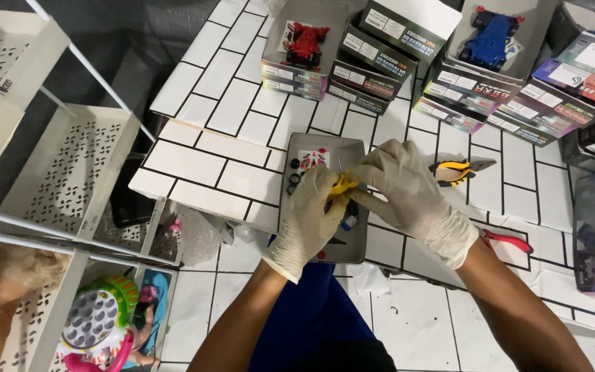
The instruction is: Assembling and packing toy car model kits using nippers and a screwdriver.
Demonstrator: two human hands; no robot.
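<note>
Closest in, both gloved hands meet over a grey tray (pixel 358 148) at the edge of the white tiled table (pixel 194 162). The left hand (pixel 306 222) is curled shut around a small yellow part (pixel 343 185), and the right hand (pixel 401 186) pinches the same part from the other side with its fingertips. So the part sits between both hands, just above the tray's middle. In the tray there are a few black tires (pixel 293 178) and a sticker sheet (pixel 313 158).

Right of the hands lie yellow cutters (pixel 452 172), and nearer, red pliers (pixel 507 241). On the left is a white rack (pixel 70 172) with toys down low.

Further back: stacked kit boxes (pixel 380 55), a red car (pixel 306 41) in an open box, and a blue car (pixel 490 38) in another.
</note>
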